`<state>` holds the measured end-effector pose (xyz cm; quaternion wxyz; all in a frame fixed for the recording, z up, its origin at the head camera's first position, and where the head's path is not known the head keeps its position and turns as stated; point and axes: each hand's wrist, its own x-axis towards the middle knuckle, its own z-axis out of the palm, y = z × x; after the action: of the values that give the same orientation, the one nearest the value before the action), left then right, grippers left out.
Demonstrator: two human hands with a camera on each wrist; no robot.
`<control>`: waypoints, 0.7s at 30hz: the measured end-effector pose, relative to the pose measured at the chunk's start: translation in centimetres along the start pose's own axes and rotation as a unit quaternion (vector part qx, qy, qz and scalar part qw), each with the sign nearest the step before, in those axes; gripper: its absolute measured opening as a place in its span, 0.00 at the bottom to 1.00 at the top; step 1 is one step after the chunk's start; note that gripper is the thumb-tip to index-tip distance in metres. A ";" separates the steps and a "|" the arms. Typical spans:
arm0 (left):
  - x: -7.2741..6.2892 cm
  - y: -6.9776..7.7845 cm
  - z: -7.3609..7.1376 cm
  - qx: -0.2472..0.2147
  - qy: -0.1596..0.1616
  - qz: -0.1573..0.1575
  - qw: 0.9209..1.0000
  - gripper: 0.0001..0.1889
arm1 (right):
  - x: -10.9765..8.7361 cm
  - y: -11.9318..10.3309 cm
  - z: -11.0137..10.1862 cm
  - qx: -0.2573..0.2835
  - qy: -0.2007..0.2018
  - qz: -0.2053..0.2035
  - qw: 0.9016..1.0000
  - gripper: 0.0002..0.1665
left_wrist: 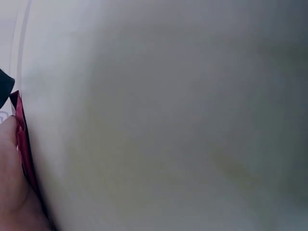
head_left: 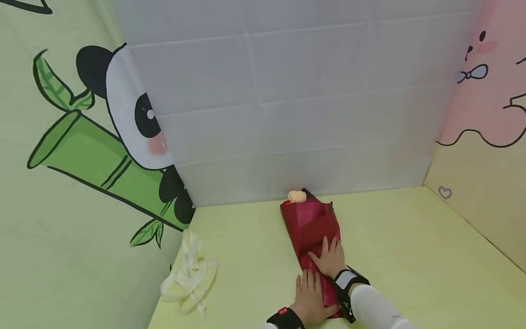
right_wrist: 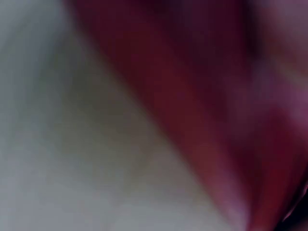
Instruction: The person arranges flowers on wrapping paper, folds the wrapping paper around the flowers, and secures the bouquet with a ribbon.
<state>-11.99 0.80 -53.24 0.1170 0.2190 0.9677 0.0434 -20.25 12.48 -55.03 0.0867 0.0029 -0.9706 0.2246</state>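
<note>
A bouquet wrapped in dark red paper [head_left: 311,228] lies on the table, its wide end toward the back wall. At that end a pale peach flower [head_left: 297,196] pokes out. My right hand [head_left: 332,261] rests on the middle of the wrap with fingers spread. Beside the narrow lower end is my left hand [head_left: 310,297], fingers stretched forward, thumb lying across the paper. In the left wrist view, part of the left hand [left_wrist: 14,183] shows along the red paper's edge [left_wrist: 26,154]. Only blurred red paper [right_wrist: 163,96] fills much of the right wrist view.
A loose heap of cream printed ribbon [head_left: 191,274] lies at the table's left edge. The pale yellow table [head_left: 246,256] meets a white creased sheet [head_left: 304,114] at the back. Cartoon-printed walls stand at the left and right.
</note>
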 end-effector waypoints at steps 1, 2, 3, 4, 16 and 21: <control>0.0 0.0 0.0 0.000 -0.003 0.000 1.000 0.51 | 0.0 0.1 0.2 0.001 -0.003 0.000 1.000 0.49; 0.1 0.1 0.0 0.002 -0.005 0.001 1.000 0.51 | 0.1 0.3 0.4 0.001 -0.009 0.000 1.000 0.50; 0.1 0.1 0.0 0.002 -0.007 0.001 1.000 0.51 | 0.1 0.4 0.4 -0.001 -0.019 0.005 1.000 0.50; 0.1 0.2 -0.2 0.003 -0.011 0.002 1.000 0.51 | 0.3 0.4 0.3 -0.005 -0.028 0.009 1.000 0.50; -0.2 0.2 -0.2 0.019 -0.002 -0.002 1.000 0.49 | 0.1 -1.1 -0.3 -0.058 -0.057 0.044 0.996 0.43; -0.2 0.1 0.1 0.018 -0.004 -0.007 1.000 0.50 | 0.0 -1.0 0.2 -0.055 -0.034 0.031 0.997 0.44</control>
<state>-11.74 0.84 -53.27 0.1170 0.2147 0.9693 0.0242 -20.23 11.47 -54.71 0.0468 -0.0241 -0.9835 0.1729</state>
